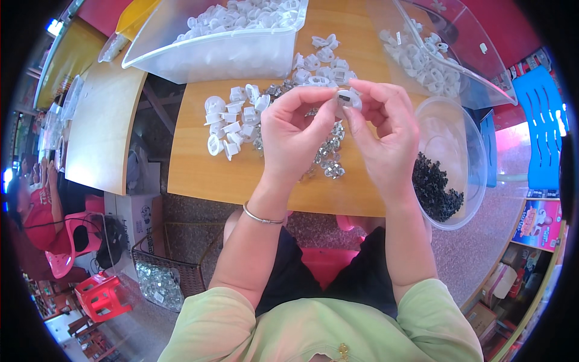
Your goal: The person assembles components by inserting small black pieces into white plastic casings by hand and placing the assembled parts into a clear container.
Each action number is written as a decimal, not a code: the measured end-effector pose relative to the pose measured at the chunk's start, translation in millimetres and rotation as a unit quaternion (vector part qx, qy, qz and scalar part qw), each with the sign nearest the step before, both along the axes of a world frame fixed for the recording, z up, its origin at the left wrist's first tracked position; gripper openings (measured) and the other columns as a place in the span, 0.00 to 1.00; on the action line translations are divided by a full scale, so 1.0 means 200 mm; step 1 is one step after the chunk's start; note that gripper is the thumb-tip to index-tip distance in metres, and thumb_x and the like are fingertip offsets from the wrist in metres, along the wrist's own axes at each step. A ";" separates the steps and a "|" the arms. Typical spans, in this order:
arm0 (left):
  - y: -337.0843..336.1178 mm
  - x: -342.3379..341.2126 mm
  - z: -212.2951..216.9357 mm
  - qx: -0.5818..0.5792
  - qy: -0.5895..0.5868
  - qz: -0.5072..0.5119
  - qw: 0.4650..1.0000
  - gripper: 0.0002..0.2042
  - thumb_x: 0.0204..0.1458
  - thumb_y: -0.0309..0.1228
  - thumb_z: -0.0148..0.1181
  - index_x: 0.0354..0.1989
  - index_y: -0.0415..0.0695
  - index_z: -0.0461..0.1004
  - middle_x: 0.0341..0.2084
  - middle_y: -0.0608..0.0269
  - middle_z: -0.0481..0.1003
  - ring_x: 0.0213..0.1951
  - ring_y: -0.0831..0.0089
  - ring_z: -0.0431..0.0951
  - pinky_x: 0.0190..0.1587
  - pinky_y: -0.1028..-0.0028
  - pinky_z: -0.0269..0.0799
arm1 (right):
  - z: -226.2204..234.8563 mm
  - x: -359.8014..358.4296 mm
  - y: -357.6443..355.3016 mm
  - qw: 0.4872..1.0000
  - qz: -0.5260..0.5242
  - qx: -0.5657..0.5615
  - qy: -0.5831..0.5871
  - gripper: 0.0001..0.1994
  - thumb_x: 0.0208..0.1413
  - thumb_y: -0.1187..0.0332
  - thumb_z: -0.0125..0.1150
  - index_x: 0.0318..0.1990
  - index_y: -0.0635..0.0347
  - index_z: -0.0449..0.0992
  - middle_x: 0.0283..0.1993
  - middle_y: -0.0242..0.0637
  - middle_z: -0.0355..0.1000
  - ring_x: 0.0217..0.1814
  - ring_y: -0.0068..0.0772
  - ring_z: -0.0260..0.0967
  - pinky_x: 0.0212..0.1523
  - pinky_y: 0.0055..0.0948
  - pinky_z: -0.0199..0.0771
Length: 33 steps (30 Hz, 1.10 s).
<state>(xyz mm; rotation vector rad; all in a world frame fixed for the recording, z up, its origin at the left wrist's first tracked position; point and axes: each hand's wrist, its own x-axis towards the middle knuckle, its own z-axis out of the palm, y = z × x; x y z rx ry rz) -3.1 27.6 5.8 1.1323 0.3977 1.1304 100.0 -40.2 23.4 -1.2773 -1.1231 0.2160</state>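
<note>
Above the table, my right hand (389, 130) pinches a small white round plastic part (351, 100) between thumb and fingers. A small dark spot or piece shows on it. My left hand (297, 123) is closed in a pinch, its fingertips against the left side of that part; what lies between them is hidden. Below my hands is a pile of small shiny metal pieces (332, 168), partly covered by them. More white plastic parts (231, 123) lie loose to the left, and another group (322, 69) lies just beyond my hands.
A clear bin (211, 58) heaped with white parts stands far left on the wooden table (205, 181). At far right is a tilted clear bin (482, 84); nearer, a round clear tub (476, 175) holds small black pieces (435, 188). A person in red (42, 211) sits at far left.
</note>
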 end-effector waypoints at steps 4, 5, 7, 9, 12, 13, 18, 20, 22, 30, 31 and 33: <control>0.00 -0.01 0.01 -0.011 0.002 0.000 1.000 0.06 0.47 0.17 0.56 0.34 0.33 0.73 0.32 0.60 0.75 0.33 0.79 0.75 0.33 0.82 0.72 | -0.01 0.00 0.00 0.999 0.014 -0.005 0.040 0.15 0.43 0.83 0.60 0.41 0.63 0.71 0.37 0.33 0.64 0.35 0.19 0.66 0.36 0.18 0.72; 0.00 0.00 0.00 -0.011 0.002 0.000 1.000 0.06 0.47 0.17 0.56 0.34 0.33 0.73 0.32 0.60 0.75 0.33 0.79 0.75 0.33 0.82 0.72 | -0.01 0.00 0.00 0.999 0.014 -0.005 0.040 0.15 0.43 0.83 0.60 0.41 0.63 0.71 0.37 0.33 0.64 0.35 0.19 0.66 0.36 0.18 0.72; 0.00 0.00 0.00 0.003 -0.011 0.005 1.000 0.06 0.47 0.17 0.55 0.35 0.33 0.73 0.32 0.60 0.75 0.34 0.79 0.75 0.34 0.82 0.72 | -0.01 0.00 0.00 0.999 0.019 -0.008 0.046 0.15 0.43 0.83 0.60 0.41 0.64 0.71 0.36 0.32 0.64 0.35 0.18 0.66 0.37 0.18 0.72; 0.00 0.00 0.01 0.004 -0.006 0.005 1.000 0.06 0.48 0.17 0.55 0.35 0.33 0.73 0.32 0.60 0.75 0.34 0.79 0.75 0.35 0.82 0.72 | -0.02 0.00 0.00 0.999 0.016 -0.012 0.049 0.14 0.43 0.83 0.60 0.41 0.64 0.71 0.36 0.32 0.64 0.35 0.18 0.66 0.37 0.18 0.72; 0.00 0.00 0.01 0.009 0.002 0.000 1.000 0.06 0.48 0.17 0.55 0.35 0.33 0.73 0.32 0.60 0.75 0.34 0.79 0.75 0.35 0.82 0.72 | -0.01 0.00 0.00 0.997 0.019 -0.016 0.074 0.13 0.45 0.82 0.59 0.40 0.64 0.71 0.35 0.32 0.65 0.35 0.18 0.66 0.36 0.18 0.72; 0.00 0.00 0.01 0.013 0.005 -0.004 1.000 0.06 0.48 0.18 0.56 0.35 0.33 0.73 0.32 0.60 0.75 0.34 0.79 0.74 0.36 0.81 0.72 | -0.01 0.00 -0.01 0.995 0.022 -0.016 0.096 0.12 0.45 0.82 0.59 0.40 0.64 0.71 0.34 0.32 0.66 0.34 0.18 0.66 0.36 0.18 0.71; 0.00 0.00 0.00 0.006 0.002 -0.013 1.000 0.06 0.48 0.18 0.56 0.35 0.32 0.73 0.32 0.60 0.75 0.34 0.79 0.74 0.36 0.81 0.73 | -0.02 0.01 0.00 0.997 0.002 -0.020 0.078 0.09 0.46 0.80 0.59 0.37 0.64 0.72 0.34 0.32 0.67 0.33 0.18 0.67 0.35 0.18 0.71; 0.00 0.01 0.00 0.005 0.003 -0.016 1.000 0.06 0.48 0.18 0.56 0.35 0.32 0.73 0.32 0.60 0.75 0.34 0.79 0.74 0.37 0.80 0.73 | -0.02 0.01 0.00 0.997 -0.008 -0.024 0.077 0.08 0.46 0.79 0.60 0.36 0.65 0.72 0.34 0.32 0.68 0.33 0.18 0.68 0.34 0.18 0.71; 0.00 0.01 0.00 0.010 -0.001 -0.019 1.000 0.06 0.48 0.18 0.56 0.35 0.32 0.73 0.33 0.60 0.74 0.35 0.79 0.74 0.37 0.80 0.74 | -0.02 0.01 0.00 0.996 -0.012 -0.024 0.084 0.07 0.45 0.78 0.61 0.34 0.65 0.72 0.32 0.33 0.69 0.30 0.18 0.68 0.32 0.18 0.71; -0.01 0.02 -0.03 0.112 0.061 0.033 0.991 0.07 0.45 0.15 0.57 0.33 0.34 0.74 0.34 0.59 0.73 0.36 0.78 0.74 0.38 0.81 0.73 | -0.02 0.02 0.00 0.995 -0.056 -0.057 0.066 0.07 0.41 0.78 0.60 0.30 0.65 0.71 0.30 0.33 0.69 0.28 0.20 0.69 0.31 0.19 0.71; -0.01 0.02 -0.03 0.134 0.071 0.040 0.988 0.07 0.45 0.14 0.56 0.33 0.34 0.74 0.34 0.58 0.73 0.37 0.77 0.74 0.39 0.81 0.72 | -0.02 0.02 0.00 0.995 -0.064 -0.061 0.055 0.07 0.40 0.79 0.60 0.30 0.65 0.71 0.30 0.34 0.69 0.28 0.20 0.69 0.31 0.19 0.71; -0.02 0.03 -0.03 0.132 0.073 0.041 0.988 0.07 0.45 0.13 0.56 0.33 0.34 0.74 0.34 0.58 0.73 0.37 0.77 0.74 0.39 0.81 0.72 | -0.02 0.02 0.00 0.995 -0.067 -0.061 0.046 0.07 0.40 0.79 0.60 0.29 0.65 0.71 0.29 0.34 0.69 0.28 0.20 0.69 0.30 0.20 0.71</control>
